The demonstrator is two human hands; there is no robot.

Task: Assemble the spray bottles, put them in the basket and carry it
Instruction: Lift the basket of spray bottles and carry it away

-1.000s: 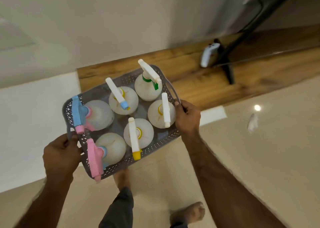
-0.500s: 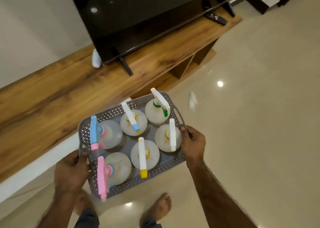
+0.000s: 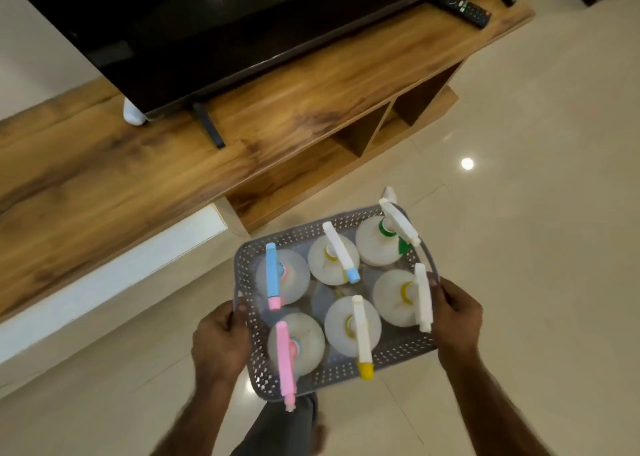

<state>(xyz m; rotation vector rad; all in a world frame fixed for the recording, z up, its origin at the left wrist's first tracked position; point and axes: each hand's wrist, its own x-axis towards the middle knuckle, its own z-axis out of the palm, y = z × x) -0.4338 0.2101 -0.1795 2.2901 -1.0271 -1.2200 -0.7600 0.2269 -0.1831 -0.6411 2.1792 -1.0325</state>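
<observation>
Basket: the grey perforated basket [image 3: 401,348] is being held in the air above the tiled floor [image 3: 519,213], just in front of the person's body

Bottles: six spray bottles [image 3: 337,329] are standing upright inside it in two rows of three, packed close together; the pink trigger head [image 3: 287,362] is overhanging the near rim and the green-collared one [image 3: 398,223] is poking past the far right corner

Left hand: the left hand [image 3: 221,344] is gripping the basket's left handle, fingers curled round it

Right hand: the right hand [image 3: 457,320] is clasping the thin handle loop [image 3: 427,258] on the right side

Step in hand: assembling and loading are looking finished, so the carrying seems to be what is going on

Doing it well: holding both handles at one height so nothing is leaning, stepping smoothly, and giving the unit's corner room

Risk: the overhanging pink head is sitting just above the person's leg [image 3: 277,428] and could be snagging on it

Surroundings: a wooden TV unit [image 3: 138,178] is lying to the left and ahead, carrying a television [image 3: 207,22] and a remote [image 3: 465,8]
</observation>
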